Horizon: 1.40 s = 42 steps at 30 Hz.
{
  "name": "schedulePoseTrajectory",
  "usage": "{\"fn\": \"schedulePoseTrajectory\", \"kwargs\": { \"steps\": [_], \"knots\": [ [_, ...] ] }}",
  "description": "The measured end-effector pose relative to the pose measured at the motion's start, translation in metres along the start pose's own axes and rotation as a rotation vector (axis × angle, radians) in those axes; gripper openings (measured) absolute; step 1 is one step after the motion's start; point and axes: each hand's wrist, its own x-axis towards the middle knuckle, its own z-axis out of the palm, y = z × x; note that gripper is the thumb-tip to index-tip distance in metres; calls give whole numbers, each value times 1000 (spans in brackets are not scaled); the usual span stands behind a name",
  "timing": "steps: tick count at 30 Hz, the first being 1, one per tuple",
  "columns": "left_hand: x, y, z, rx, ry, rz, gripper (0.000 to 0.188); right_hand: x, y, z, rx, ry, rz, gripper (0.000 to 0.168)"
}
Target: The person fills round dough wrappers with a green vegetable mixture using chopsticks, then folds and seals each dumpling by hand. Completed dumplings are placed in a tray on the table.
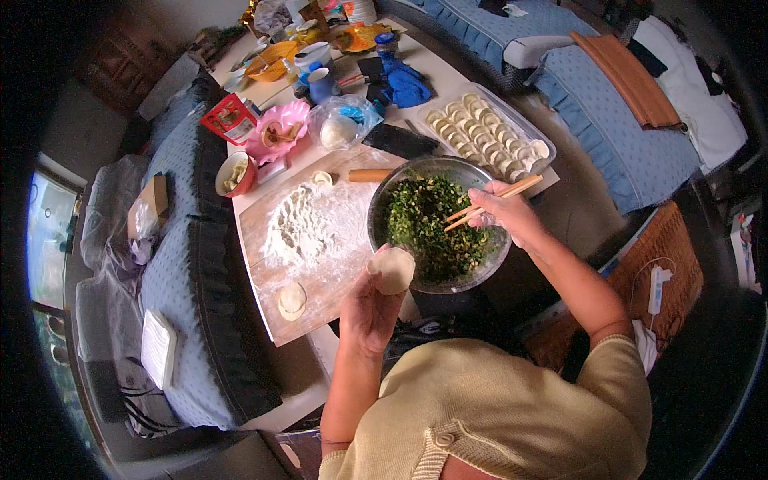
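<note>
My left hand (pixel 373 312) holds a round dumpling wrapper (pixel 393 271) at the near left rim of a large metal bowl (pixel 497 255). Chopped green filling (pixel 429 222) lies in the bowl. Over the bowl's right side, my right hand (pixel 504 210) grips a pair of wooden chopsticks (pixel 522 187), their tips at the filling. To the left, a floured wooden board (pixel 336 300) bears a heap of flour (pixel 294 231) and a few wrappers (pixel 292 301) near its front edge. Behind the bowl's left rim a rolling pin (pixel 367 175) is partly hidden.
A plastic tray (pixel 549 157) with rows of folded dumplings (pixel 486 132) stands beyond the bowl. Dough in a plastic bag (pixel 339 129), a pink dish (pixel 277 132) and a small red bowl (pixel 236 174) stand past the board. Sofas (pixel 180 270) flank the table.
</note>
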Motion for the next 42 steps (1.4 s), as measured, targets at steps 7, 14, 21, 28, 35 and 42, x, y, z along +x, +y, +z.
{"fn": "schedulePoseTrajectory", "kwargs": {
  "steps": [7,14,21,28,35,42],
  "knots": [
    [4,6,3,19,55,16,43,-2,-10,0,158,-3,18,26],
    [13,3,5,-31,76,-40,40,-6,-11,1,241,57,48,28],
    [39,-10,9,-42,110,-55,35,-23,-28,11,216,148,-8,27],
    [67,-21,39,-53,133,-129,35,-58,-27,37,-124,21,-462,19],
    [62,-24,63,-60,79,-77,40,-97,-37,69,-1148,-129,-1204,27],
    [63,-16,51,-27,-12,-114,33,-101,-68,56,-905,85,-1020,13]
  ]
}}
